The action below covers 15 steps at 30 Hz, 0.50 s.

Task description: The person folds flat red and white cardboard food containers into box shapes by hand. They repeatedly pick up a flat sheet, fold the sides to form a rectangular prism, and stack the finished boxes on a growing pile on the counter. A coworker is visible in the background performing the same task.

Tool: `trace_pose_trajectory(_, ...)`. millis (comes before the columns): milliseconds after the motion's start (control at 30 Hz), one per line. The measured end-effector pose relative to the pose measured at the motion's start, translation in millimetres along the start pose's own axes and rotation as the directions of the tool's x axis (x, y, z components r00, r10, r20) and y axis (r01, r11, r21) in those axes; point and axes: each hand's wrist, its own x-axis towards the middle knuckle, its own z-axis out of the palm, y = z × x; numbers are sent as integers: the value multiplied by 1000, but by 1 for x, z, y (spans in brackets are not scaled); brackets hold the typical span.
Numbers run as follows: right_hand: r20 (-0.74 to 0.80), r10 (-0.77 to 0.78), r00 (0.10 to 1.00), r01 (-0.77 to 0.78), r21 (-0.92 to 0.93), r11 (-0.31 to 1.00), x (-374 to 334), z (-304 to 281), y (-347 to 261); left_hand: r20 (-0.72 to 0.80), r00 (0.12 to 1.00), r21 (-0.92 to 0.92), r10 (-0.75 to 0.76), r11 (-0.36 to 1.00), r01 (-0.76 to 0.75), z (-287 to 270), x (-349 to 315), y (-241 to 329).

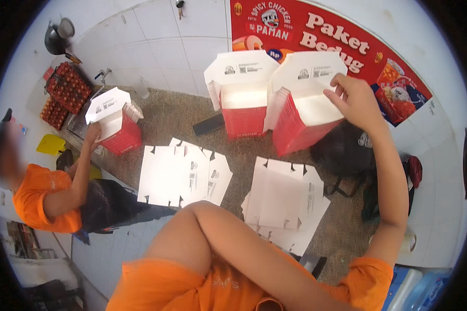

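Observation:
My right hand (357, 99) reaches to the upper right, its bent fingers gripping the upper edge of a red-and-white food box (305, 127). That box belongs to a nested stack with white flaps raised at the back. Close against its left side stands a second nested stack of boxes (244, 118). My left arm (233, 236) is bent across my body, and its hand is out of sight beyond the lower edge. Flat white box blanks (280, 194) lie between my arms, with another pile of blanks (166, 173) to the left.
At the left, a co-worker in orange (46, 197) has a hand on another box stack (122, 136). Egg trays (67, 88) and a tap (102, 75) are behind. A dark bag (342, 150) lies beside the right stack; a red poster (337, 36) covers the wall.

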Motion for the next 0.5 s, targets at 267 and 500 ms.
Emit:
trace_pose_trajectory(267, 105, 335, 936, -298, 742, 600, -86, -12, -22, -648, 248, 619, -720, -307, 723, -33, -303, -42)
trace_pose_trajectory(500, 556, 356, 751, -651, 711, 265, -256, 69, -81, -657, 163, 665, -736, -464, 585, -26, -407, -66)
